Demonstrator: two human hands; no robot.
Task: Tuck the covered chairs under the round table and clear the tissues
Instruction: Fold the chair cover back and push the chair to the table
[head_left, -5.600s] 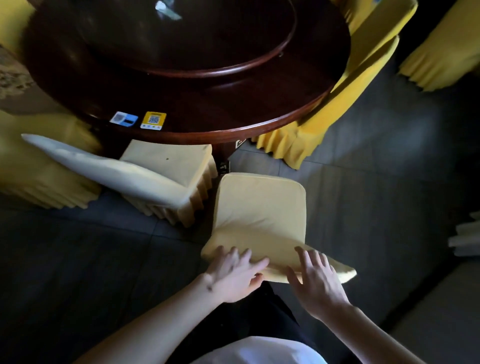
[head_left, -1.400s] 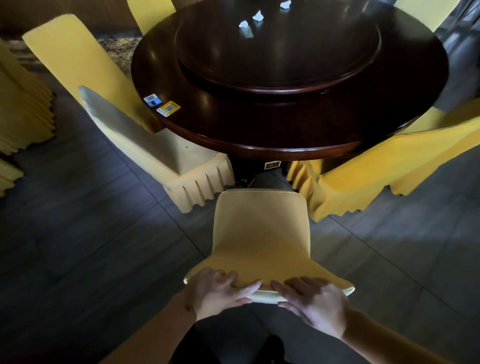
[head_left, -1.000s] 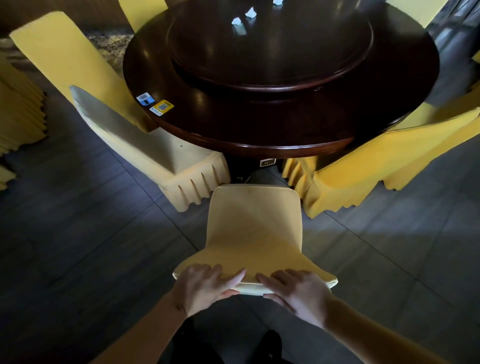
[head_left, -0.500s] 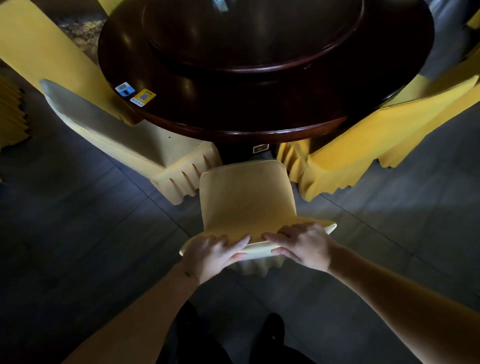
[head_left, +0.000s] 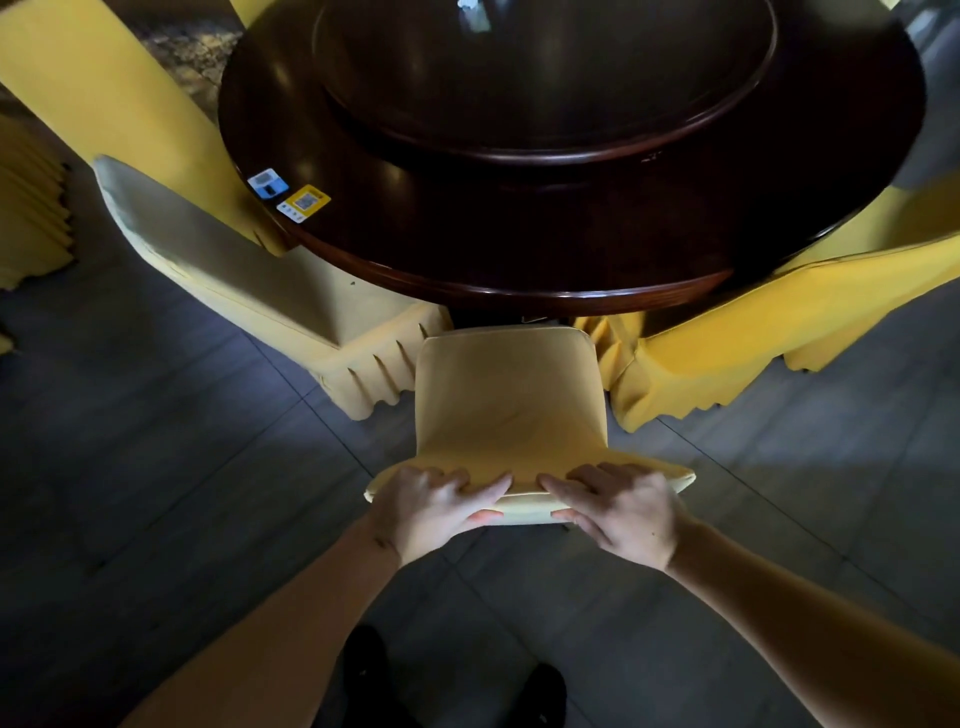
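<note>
Both hands grip the top edge of the chair back: my left hand has its fingers curled over the front of the rail with the thumb under it, and my right hand holds the same rail just beside it, fingers spread over the cloth. Between them runs the covered chair, its pale yellow seat pointing at the desk, with the seat's far edge right at the near rim of the dark round top and not yet under it, as far as I can judge. This chair should feel stiff and moderately heavy beneath a soft, loose cover, so I think the cloth may slide or bunch under my palms; holding the firm rail at the top of the back, as I do, gives the best purchase. A pleated skirt hangs low and could catch on the floor. To its left stands a neighbouring chair, angled, with its seat partly under the rim; to its right another chair in deeper yellow sits close. Two stickers lie near the left edge of the desk. A raised turntable fills the middle, and a small white tissue shows at its far side.
</note>
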